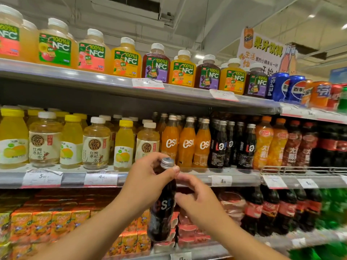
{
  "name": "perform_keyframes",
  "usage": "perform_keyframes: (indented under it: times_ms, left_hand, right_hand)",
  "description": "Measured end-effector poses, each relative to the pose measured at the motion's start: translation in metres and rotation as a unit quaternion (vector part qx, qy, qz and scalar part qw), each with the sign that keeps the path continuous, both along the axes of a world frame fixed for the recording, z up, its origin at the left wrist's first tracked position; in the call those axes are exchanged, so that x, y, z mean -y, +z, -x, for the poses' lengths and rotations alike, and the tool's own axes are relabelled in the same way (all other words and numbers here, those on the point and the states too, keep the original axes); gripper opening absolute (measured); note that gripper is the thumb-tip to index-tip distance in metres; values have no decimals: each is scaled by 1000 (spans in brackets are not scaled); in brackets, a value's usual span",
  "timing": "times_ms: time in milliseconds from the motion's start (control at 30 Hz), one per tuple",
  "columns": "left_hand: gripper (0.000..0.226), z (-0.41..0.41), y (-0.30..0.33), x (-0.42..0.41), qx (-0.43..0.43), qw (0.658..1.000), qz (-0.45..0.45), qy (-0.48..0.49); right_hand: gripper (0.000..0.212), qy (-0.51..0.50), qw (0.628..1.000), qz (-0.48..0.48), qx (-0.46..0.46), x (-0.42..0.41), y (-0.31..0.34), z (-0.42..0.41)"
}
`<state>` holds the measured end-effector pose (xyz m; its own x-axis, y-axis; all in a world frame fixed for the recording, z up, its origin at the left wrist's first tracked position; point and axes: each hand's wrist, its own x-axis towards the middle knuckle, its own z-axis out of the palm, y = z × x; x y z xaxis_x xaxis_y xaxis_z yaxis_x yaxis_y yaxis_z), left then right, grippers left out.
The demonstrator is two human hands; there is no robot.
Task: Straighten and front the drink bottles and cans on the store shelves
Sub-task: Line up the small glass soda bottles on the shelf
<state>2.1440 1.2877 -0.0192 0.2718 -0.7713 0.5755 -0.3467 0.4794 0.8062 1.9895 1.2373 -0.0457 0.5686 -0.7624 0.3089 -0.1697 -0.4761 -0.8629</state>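
1. Dark est cola bottle (pixel 163 205) is held in front of the shelves, off any shelf, its long axis nearly upright with the silver cap (pixel 167 163) on top.
2. Left hand (pixel 150 177) has its grip clamped on the neck, thumb just below the cap.
3. Right hand (pixel 197 201) is at the bottle's right side, fingers loosely curled and touching the glass; whether they pinch it is unclear.
4. Middle shelf (pixel 187 177), its edge just behind the cap, carries the matching dark est bottles (pixel 232 145) up and to the right, beside orange est bottles (pixel 185 143).
5. Their labels face unevenly. Any open slot there is hidden, so placement looks tight.
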Motion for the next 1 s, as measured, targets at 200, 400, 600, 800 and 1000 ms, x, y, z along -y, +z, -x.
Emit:
perform_keyframes:
  times_ms: [200,400,600,800,1000]
  left_hand:
    - [12,36,-1,14,-49,996,-25,-66]
    - [13,75,-1,22,-78,989,-42,-120]
    - [15,113,4,35,-50,994,-38,-87]
    - [21,175,5,70,0,999,-17,32]
    - [31,213,3,110,5,998,-17,57]
  right_hand:
    - [55,-65,997,-30,13,-23,-19,19]
    - [50,-195,973,101,-65,-18,-18,54]
    - [48,-207,964,147,-76,1,-19,86]
    - [60,-156,978,137,-19,52,-22,136]
    - [46,-79,978,182,-65,114,-5,186]
